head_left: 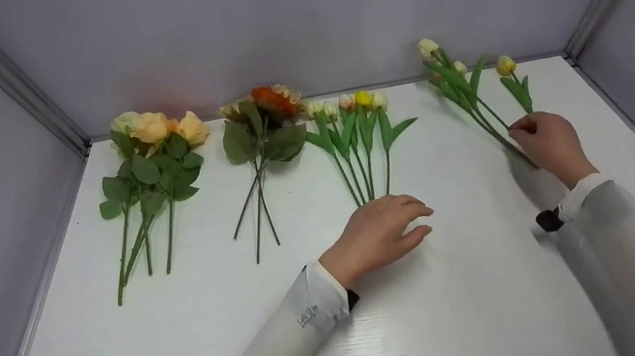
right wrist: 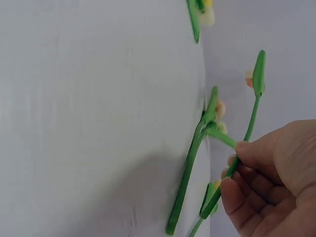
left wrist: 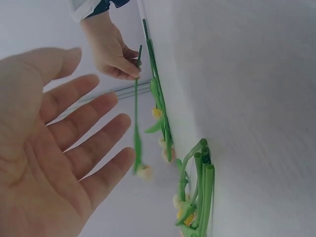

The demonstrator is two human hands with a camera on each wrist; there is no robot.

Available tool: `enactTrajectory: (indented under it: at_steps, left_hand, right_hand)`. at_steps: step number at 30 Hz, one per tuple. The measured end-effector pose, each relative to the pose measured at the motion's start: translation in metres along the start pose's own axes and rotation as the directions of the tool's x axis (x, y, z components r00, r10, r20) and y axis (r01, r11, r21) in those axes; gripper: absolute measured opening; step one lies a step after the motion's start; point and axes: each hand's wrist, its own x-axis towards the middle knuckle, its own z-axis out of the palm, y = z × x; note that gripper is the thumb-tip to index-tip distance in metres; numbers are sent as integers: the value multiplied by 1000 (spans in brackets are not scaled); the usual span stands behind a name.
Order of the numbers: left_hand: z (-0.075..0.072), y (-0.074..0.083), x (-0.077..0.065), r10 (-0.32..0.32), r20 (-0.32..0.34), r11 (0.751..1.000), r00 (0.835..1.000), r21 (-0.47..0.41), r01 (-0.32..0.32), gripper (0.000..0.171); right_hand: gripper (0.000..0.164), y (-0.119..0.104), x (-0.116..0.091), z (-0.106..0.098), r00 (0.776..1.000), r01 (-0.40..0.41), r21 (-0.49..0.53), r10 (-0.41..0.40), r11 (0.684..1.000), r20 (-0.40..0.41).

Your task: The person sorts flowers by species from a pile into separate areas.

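Observation:
My right hand [head_left: 547,141] pinches the green stem of an artificial tulip [right wrist: 253,116] between thumb and fingers, holding it up off the white table. Its pale bloom [left wrist: 144,172] points away from me. Beneath and beside it lie other tulips [right wrist: 182,192] with pale heads, and a yellow tulip [head_left: 506,66] lies at the right. My left hand [head_left: 380,232] hovers with fingers spread and nothing in its grasp, just in front of the stem ends of a row of several tulips [head_left: 358,133] in white, pink and yellow. In the head view the held tulip overlaps its neighbours.
Peach and cream roses [head_left: 150,128] with leafy stems lie at the far left of the table [head_left: 192,350]. Beside them, orange and cream flowers [head_left: 273,102] lie with crossed stems. Grey panels [head_left: 292,16] wall in the table at the back and sides.

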Motion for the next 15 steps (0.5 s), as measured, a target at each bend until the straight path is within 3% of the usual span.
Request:
enactTrajectory:
  at_steps: [3,6,8,11,13,15]
  left_hand:
    - [-5,-6,-2,-95,-114,992,989,-97,84,24]
    - [-10,-14,-4,-228,-189,947,955,-271,172,22]
    - [-14,-21,-6,-325,-205,883,923,-416,218,22]
    - [-21,-31,-7,-445,-212,756,870,-610,238,22]
    - [-25,-36,-7,-500,-208,675,840,-702,228,22]
    - [-29,-41,-7,-541,-203,608,816,-765,213,24]
  right_hand:
    - [48,-17,-6,12,999,-26,214,20,977,29]
    - [50,-38,-16,30,998,-27,479,-7,878,69]
    - [46,-54,-24,44,994,-22,618,-47,786,95]
    - [42,-79,-39,66,984,-49,749,-96,661,149]
    - [40,-96,-49,80,974,-78,787,-120,612,190]
    - [42,-110,-59,93,962,-105,800,-144,591,233]
